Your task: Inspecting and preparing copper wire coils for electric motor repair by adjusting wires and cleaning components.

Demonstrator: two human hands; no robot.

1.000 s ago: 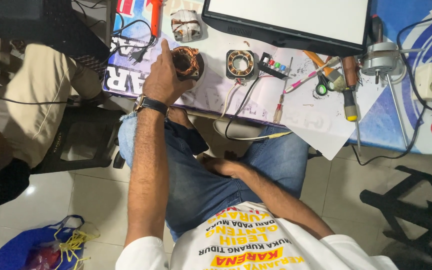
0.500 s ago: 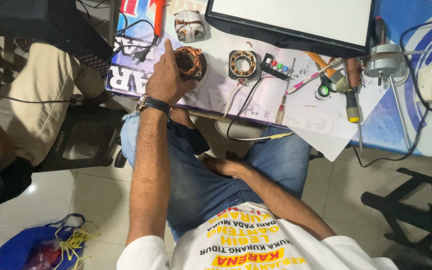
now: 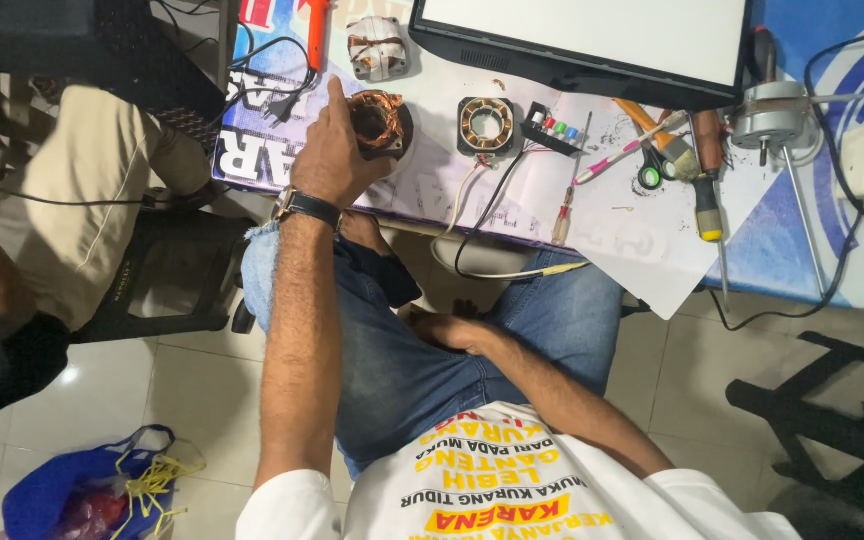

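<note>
My left hand [image 3: 330, 155] clasping a round copper-wound stator [image 3: 376, 120] on the counter [image 3: 432, 190], right hand [image 3: 449, 330] loosely curled on denim thigh, square stator [image 3: 485, 123] just beyond.

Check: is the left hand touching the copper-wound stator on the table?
Touching. The head view shows the left hand wrapped against the side of the copper-wound stator, with no gap between them. The right hand rests on the lap.

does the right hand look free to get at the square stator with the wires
Probably yes. The right hand rests on the lap, holding nothing, and the square stator sits uncovered on the table just above it; only its own wires trail over the edge.
</note>
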